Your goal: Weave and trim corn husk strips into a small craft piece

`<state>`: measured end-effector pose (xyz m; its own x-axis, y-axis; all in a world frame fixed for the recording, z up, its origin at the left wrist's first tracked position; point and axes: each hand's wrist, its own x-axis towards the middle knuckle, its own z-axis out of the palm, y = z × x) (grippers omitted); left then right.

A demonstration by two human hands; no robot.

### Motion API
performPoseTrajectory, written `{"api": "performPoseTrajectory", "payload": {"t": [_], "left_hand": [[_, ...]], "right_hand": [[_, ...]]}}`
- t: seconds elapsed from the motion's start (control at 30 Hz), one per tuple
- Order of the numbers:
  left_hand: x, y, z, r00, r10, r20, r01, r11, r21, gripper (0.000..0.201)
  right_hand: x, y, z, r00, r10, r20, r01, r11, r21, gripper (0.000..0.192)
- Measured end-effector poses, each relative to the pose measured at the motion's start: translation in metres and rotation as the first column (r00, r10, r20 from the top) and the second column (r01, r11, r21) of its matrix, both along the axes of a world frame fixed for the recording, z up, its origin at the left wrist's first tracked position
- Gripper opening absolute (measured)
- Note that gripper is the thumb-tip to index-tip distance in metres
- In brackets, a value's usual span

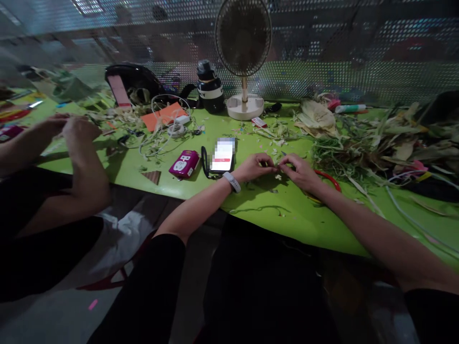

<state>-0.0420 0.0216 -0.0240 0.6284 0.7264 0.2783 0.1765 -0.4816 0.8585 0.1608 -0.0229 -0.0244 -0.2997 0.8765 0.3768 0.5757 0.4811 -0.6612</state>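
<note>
Smooth, faintly glossy green tabletop (251, 203) under the fingers (274, 167). Dry, papery, fibrous husks (317, 117) beyond and right of them, matt and rough. Glossy glass-faced phone (223, 156) just left, beside a shiny magenta plastic case (184, 164). Smooth pale rubbery wristband (232, 181). Matt cream plastic fan (244, 52) far beyond, against perforated metal mesh (358, 62). Matt orange paper (163, 116) beyond left.

Both hands on table (258, 224) near front edge: left hand (255, 168) and right hand (300, 171) fingertip to fingertip. Phone (223, 157) just left of left hand, small device (184, 164) further left. Fan (244, 57) behind, at back edge; bottle (210, 88) left of fan. Husk pile (376, 143) right of right hand. Co-worker's hands (70, 128) far left.
</note>
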Motion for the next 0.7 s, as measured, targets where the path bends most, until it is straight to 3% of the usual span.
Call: {"api": "performPoseTrajectory", "payload": {"t": [0.2, 0.27, 0.33, 0.43, 0.6, 0.7], "left_hand": [[0.004, 0.002, -0.005, 0.983, -0.055, 0.175, 0.012, 0.971, 0.237, 0.012], [0.006, -0.004, -0.003, 0.978, -0.102, 0.184, 0.054, 0.967, 0.248, 0.011], [0.008, -0.010, 0.000, 0.970, -0.156, 0.184, 0.123, 0.976, 0.181, 0.014], [0.010, -0.018, 0.003, 0.961, -0.195, 0.195, 0.203, 0.979, -0.021, 0.025], [0.011, -0.019, 0.006, 0.949, -0.112, 0.295, 0.173, 0.966, -0.192, 0.034], [0.011, -0.017, 0.007, 0.941, -0.055, 0.335, 0.170, 0.930, -0.325, 0.040]], "right_hand": [[0.002, -0.001, 0.001, 0.998, -0.051, -0.023, 0.051, 0.999, 0.000, 0.016], [0.002, 0.000, 0.001, 0.998, -0.057, -0.012, 0.057, 0.998, 0.012, 0.016], [0.002, 0.001, -0.001, 0.998, -0.058, -0.002, 0.058, 0.998, 0.024, 0.019], [0.002, 0.001, -0.003, 0.998, -0.061, -0.005, 0.061, 0.998, 0.023, 0.027], [0.005, 0.002, -0.002, 0.994, -0.103, -0.024, 0.103, 0.994, 0.028, 0.039], [0.006, 0.001, -0.001, 0.991, -0.123, -0.047, 0.126, 0.990, 0.062, 0.040]]}}
